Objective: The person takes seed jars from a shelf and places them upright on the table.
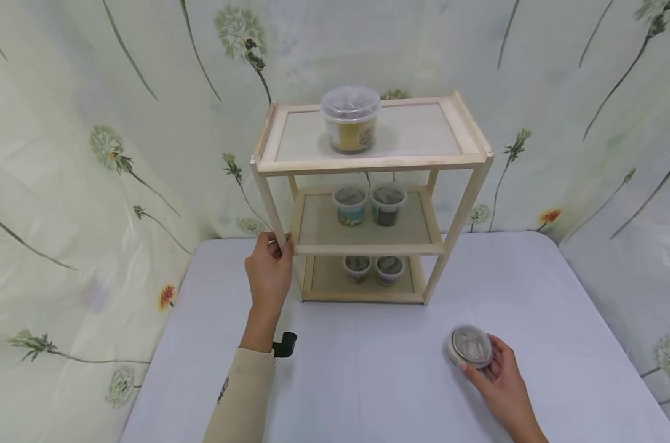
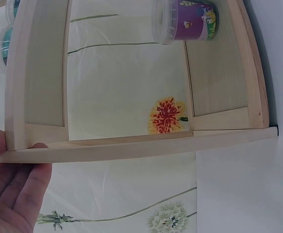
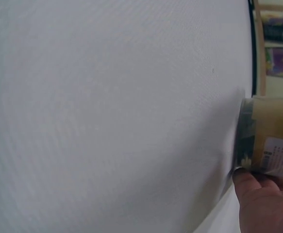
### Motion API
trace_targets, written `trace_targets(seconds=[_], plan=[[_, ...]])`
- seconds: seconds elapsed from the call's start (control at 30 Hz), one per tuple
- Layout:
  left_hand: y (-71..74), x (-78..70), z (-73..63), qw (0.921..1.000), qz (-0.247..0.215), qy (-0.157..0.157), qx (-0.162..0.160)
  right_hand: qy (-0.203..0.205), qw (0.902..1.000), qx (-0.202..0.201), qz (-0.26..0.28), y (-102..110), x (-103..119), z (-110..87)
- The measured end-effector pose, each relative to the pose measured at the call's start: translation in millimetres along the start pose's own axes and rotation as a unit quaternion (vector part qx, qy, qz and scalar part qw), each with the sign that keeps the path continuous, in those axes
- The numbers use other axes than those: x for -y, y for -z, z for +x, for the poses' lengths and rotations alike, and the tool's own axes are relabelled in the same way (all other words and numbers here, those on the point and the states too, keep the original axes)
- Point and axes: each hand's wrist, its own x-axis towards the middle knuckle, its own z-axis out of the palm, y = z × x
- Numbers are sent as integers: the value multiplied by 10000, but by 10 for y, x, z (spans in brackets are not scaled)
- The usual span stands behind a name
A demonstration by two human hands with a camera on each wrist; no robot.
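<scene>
Gripping a round tub (image 1: pixel 470 346) between thumb and fingers, the right hand (image 1: pixel 503 384) is near the white table (image 1: pixel 357 369), front-right of the wooden rack (image 1: pixel 373 164). The tub's white sticker (image 3: pixel 279 158) carries a barcode and small printed lines, too blurred to read. The left hand (image 1: pixel 271 271) pinches the rack's left front post (image 1: pixel 269 203).

The rack (image 1: pixel 368 250) is smooth wood (matt); held tub (image 1: pixel 470 346), plastic.
</scene>
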Motion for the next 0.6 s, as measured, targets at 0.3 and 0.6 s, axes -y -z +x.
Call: trace_targets(seconds=[0.3,0.6], plan=[[3,7,-7,9999,111,-86,-19,-48,9999,50,-88,11,4,0],[-3,21,-5,10000,-41,-86,-12,-98,9998,55,-149,17,2,7]])
